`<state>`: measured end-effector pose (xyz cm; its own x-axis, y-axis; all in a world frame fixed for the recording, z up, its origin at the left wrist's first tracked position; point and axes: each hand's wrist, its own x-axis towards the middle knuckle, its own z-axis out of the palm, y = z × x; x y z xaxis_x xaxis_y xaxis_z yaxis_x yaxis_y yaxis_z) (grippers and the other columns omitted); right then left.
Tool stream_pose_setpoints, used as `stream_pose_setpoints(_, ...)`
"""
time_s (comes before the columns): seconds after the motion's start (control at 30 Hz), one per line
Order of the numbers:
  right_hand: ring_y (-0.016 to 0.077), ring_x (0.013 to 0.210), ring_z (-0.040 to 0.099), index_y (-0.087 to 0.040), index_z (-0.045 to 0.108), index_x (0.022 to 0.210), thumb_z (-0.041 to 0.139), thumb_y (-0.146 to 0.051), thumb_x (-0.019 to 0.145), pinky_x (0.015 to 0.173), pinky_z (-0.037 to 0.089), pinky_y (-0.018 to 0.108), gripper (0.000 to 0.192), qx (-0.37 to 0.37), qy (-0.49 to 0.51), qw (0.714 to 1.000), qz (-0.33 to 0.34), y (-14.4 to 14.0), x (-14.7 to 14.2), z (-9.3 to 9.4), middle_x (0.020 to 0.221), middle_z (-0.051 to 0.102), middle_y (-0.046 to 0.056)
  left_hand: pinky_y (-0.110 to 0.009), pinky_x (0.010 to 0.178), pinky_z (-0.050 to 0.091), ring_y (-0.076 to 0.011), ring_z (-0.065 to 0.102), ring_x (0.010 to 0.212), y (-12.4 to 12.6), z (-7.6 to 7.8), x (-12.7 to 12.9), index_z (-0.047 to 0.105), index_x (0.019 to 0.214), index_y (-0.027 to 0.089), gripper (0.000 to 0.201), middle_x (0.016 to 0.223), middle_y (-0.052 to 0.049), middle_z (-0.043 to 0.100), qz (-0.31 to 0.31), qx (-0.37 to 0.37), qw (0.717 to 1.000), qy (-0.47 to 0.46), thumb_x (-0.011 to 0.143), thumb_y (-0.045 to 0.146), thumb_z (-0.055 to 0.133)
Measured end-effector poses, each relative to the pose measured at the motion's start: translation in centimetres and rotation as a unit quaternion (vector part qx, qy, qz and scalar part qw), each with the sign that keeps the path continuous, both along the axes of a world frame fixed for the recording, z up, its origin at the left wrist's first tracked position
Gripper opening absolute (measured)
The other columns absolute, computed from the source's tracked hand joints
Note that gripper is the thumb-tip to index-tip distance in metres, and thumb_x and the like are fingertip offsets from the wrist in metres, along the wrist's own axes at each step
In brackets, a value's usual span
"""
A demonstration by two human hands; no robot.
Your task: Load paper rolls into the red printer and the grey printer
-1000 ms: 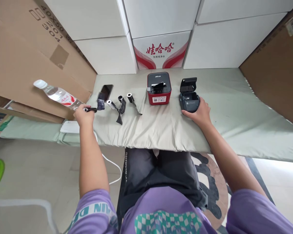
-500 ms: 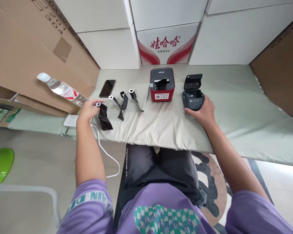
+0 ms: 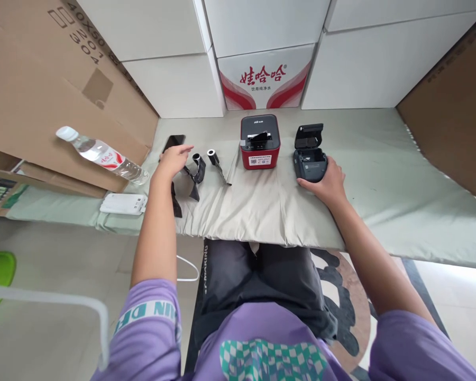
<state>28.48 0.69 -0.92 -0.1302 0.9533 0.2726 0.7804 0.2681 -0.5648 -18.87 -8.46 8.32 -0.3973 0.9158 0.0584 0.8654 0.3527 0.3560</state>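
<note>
My right hand (image 3: 331, 177) grips the right side of a small dark portable printer (image 3: 310, 168), its thumb along the front edge. The printer stands on the cloth with its lid (image 3: 308, 136) raised. My left hand (image 3: 175, 159) is over the left group of small paper rolls, fingers stretched out and nothing visible in it. Close to its fingertips stands a roll with a dark tail (image 3: 199, 165). Farther right lies another paper roll (image 3: 213, 156) with a loose strip. A black strip (image 3: 176, 205) shows beside my left forearm, its roll hidden.
A red and black printer (image 3: 259, 142) stands mid-table. Behind my left hand lies a phone (image 3: 174, 140), partly covered. A water bottle (image 3: 103, 154) leans at the left near a white power bank (image 3: 122, 204). White cartons (image 3: 265, 79) line the back, with brown cardboard (image 3: 71, 84) at the left.
My left hand has moved up and right from the leftmost roll and its fingers now extend. My right hand stays on the portable printer. The view has shifted slightly.
</note>
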Motion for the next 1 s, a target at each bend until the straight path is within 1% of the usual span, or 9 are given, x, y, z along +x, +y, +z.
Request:
stream_pose_setpoints(0.1, 0.0473, 0.124, 0.053, -0.015, 0.044, 0.145, 0.077, -0.073, 0.060, 0.105, 0.039, 0.063, 0.108, 0.004, 0.004, 1.000, 0.003, 0.0, 0.0, 0.0, 0.136, 0.058, 0.024, -0.054, 0.118, 0.033, -0.0341, 0.059, 0.134, 2.1, -0.1, 0.7, 0.075, 0.126, 0.032, 0.056, 0.129, -0.006, 0.075, -0.024, -0.085, 0.996, 0.030, 0.074, 0.015, 0.063)
stream_pose_setpoints(0.2, 0.0471, 0.123, 0.054, -0.016, 0.045, 0.144, 0.077, -0.075, 0.060, 0.104, 0.039, 0.063, 0.107, 0.009, 0.005, 1.000, 0.004, 0.0, 0.1, 0.0, 0.135, 0.059, 0.024, -0.048, 0.113, 0.037, -0.0342, 0.064, 0.124, 2.8, 0.1, 1.0, 0.079, 0.114, 0.030, 0.048, 0.113, -0.006, 0.079, -0.048, -0.110, 0.991, 0.059, 0.069, 0.017, 0.069)
stream_pose_setpoints(0.37, 0.0474, 0.124, 0.053, -0.015, 0.044, 0.146, 0.079, -0.072, 0.060, 0.105, 0.039, 0.062, 0.109, 0.005, 0.004, 1.000, 0.005, -0.1, 0.1, 0.0, 0.136, 0.059, 0.024, -0.033, 0.096, 0.049, -0.0237, 0.066, 0.110, 1.6, 2.4, 2.2, 0.071, 0.118, 0.023, 0.039, 0.112, -0.006, 0.075, -0.016, 0.083, 0.996, -0.035, 0.079, 0.024, 0.068)
stream_pose_setpoints(0.43, 0.0474, 0.125, 0.053, -0.014, 0.043, 0.147, 0.079, -0.071, 0.060, 0.106, 0.039, 0.061, 0.110, 0.003, 0.004, 1.000, 0.005, 0.0, 0.1, -0.1, 0.138, 0.059, 0.025, -0.030, 0.092, 0.052, -0.0187, 0.066, 0.105, 1.0, 4.0, 3.8, 0.065, 0.112, 0.021, 0.029, 0.109, -0.003, 0.073, 0.001, 0.220, 0.968, -0.121, 0.084, 0.030, 0.067)
stream_pose_setpoints(0.53, 0.0479, 0.126, 0.053, -0.014, 0.043, 0.148, 0.080, -0.070, 0.060, 0.106, 0.040, 0.061, 0.112, 0.004, 0.008, 1.000, 0.003, 0.0, 0.1, 0.0, 0.138, 0.059, 0.025, -0.031, 0.089, 0.057, -0.0182, 0.066, 0.111, 0.4, 6.3, 7.8, 0.058, 0.110, 0.024, 0.028, 0.113, 0.000, 0.069, -0.049, 0.369, 0.887, -0.275, 0.090, 0.041, 0.065)
stream_pose_setpoints(0.63, 0.0481, 0.124, 0.054, -0.014, 0.044, 0.147, 0.079, -0.071, 0.060, 0.104, 0.040, 0.061, 0.109, 0.008, 0.010, 1.000, 0.003, -0.1, 0.1, 0.1, 0.137, 0.060, 0.024, -0.034, 0.090, 0.059, -0.0218, 0.063, 0.128, 0.7, 7.8, 13.4, 0.048, 0.131, 0.034, 0.037, 0.128, 0.000, 0.064, -0.120, 0.400, 0.816, -0.401, 0.101, 0.056, 0.045)
stream_pose_setpoints(0.73, 0.0477, 0.124, 0.055, -0.016, 0.045, 0.145, 0.078, -0.070, 0.062, 0.104, 0.041, 0.060, 0.105, 0.014, 0.014, 1.000, 0.005, -0.3, 0.0, 0.3, 0.136, 0.061, 0.023, -0.033, 0.083, 0.061, -0.0203, 0.070, 0.113, 2.3, 8.0, 19.3, 0.038, 0.147, 0.042, 0.041, 0.126, -0.002, 0.064, -0.179, 0.334, 0.824, -0.421, 0.107, 0.051, 0.035)
stream_pose_setpoints(0.83, 0.0480, 0.126, 0.055, -0.016, 0.046, 0.146, 0.078, -0.069, 0.063, 0.104, 0.042, 0.060, 0.103, 0.016, 0.015, 1.000, 0.006, -0.4, 0.0, 0.3, 0.136, 0.062, 0.023, -0.034, 0.077, 0.061, -0.0207, 0.073, 0.098, 5.1, 7.1, 24.2, 0.040, 0.148, 0.033, 0.042, 0.116, -0.005, 0.069, -0.275, 0.207, 0.840, -0.419, 0.107, 0.034, 0.043)
stream_pose_setpoints(1.0, 0.0469, 0.130, 0.054, -0.020, 0.050, 0.143, 0.079, -0.067, 0.063, 0.106, 0.042, 0.058, 0.098, 0.006, 0.025, 1.000, 0.015, -0.4, 0.1, 0.3, 0.137, 0.063, 0.020, -0.036, 0.100, 0.054, -0.0235, 0.069, 0.112, 9.6, 4.0, 29.1, 0.061, 0.132, 0.019, 0.036, 0.119, -0.010, 0.072, -0.381, 0.080, 0.898, -0.203, 0.096, 0.021, 0.063)
